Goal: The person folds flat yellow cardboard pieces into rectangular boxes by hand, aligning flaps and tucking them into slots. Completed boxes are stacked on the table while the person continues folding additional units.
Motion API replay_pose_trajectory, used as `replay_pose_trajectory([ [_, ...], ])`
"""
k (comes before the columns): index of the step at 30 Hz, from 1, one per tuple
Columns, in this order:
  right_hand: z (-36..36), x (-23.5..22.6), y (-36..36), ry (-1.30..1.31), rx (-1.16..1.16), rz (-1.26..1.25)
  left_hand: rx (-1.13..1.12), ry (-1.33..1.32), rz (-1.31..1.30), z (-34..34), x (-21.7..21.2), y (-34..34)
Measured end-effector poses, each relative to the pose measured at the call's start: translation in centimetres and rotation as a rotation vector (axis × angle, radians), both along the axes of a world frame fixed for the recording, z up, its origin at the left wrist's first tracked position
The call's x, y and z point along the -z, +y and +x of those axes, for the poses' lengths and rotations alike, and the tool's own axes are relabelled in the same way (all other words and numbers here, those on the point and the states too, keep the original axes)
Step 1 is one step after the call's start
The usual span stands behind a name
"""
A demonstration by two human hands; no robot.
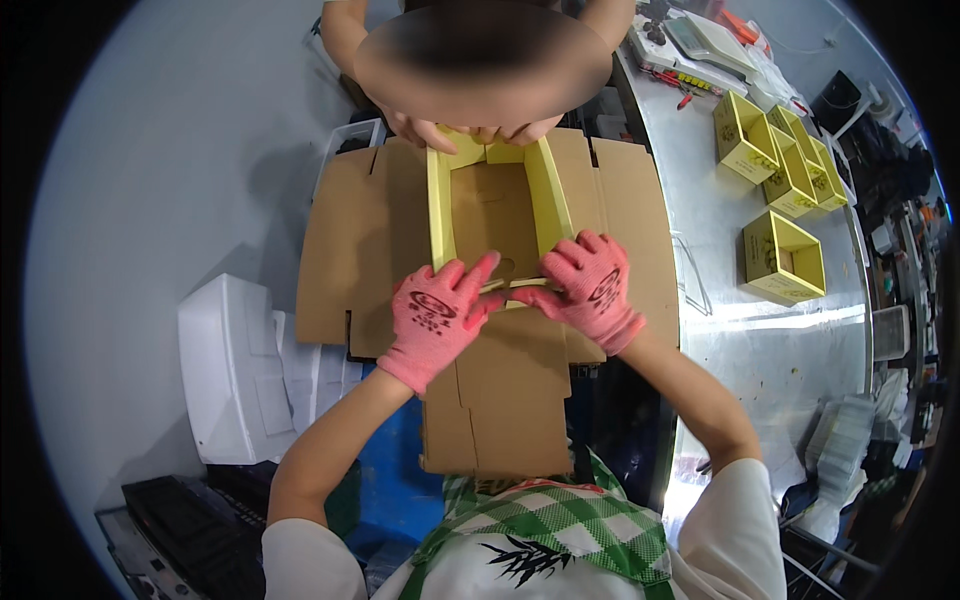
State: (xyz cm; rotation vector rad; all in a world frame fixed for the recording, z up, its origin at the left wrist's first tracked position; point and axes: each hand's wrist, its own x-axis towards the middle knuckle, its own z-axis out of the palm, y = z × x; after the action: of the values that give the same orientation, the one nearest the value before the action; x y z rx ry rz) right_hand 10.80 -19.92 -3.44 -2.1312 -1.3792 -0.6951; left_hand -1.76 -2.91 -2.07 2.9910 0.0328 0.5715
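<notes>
A yellow, open-topped cardboard box (552,195) lies before me, its brown inner bottom showing. My left hand (438,315), in a pink glove, is closed on the near left corner of the box, with thumb and forefinger at the end flaps. On the near right corner, my right hand (588,290), gloved alike, grips the box wall and pinches a flap edge. The flaps almost meet between my two thumbs. Across from me, a co-worker's bare hands (430,130) hold the far end of the same box.
Flat brown cardboard (365,235) lies under the box and hangs toward me. On the right, a metal table (720,340) carries several small yellow boxes (768,265), a scale (710,45) and red-handled tools (684,101). White foam containers (232,370) stand at the left by the wall.
</notes>
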Motion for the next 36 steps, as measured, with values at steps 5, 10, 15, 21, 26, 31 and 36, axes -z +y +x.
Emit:
replay_pose_trajectory([
  [5, -1.7, 0.2, -1.0, 0.055, 0.030, -0.111, 0.070, 0.097, 0.026, -0.6, -0.9, -0.7],
  [10, -3.0, -1.3, -3.4, 0.455, -0.212, 0.098, -0.095, -0.024, 0.082, -0.5, 1.1, 0.1],
  [15, -7.9, 4.7, -9.0, 0.038, -0.524, -0.432, -0.063, -0.099, 0.046, 0.1, 0.7, -1.0],
  [21, -6.3, 1.3, -7.4, 0.077, -0.366, -0.124, -0.096, -0.041, -0.036, -0.4, 0.1, -0.4],
  [26, -2.3, -0.6, -2.7, 0.246, -0.202, 0.294, 0.062, 0.187, -0.522, 0.5, -0.6, 1.3],
  [31, -0.9, 1.1, -1.2, 0.432, 0.042, 0.486, 0.260, 0.158, -1.558, -1.5, 3.0, 5.2],
  [36, -0.3, 1.0, -0.3, 0.301, 0.045, 0.497, 0.012, -0.391, -0.842, 0.3, 4.2, -1.1],
])
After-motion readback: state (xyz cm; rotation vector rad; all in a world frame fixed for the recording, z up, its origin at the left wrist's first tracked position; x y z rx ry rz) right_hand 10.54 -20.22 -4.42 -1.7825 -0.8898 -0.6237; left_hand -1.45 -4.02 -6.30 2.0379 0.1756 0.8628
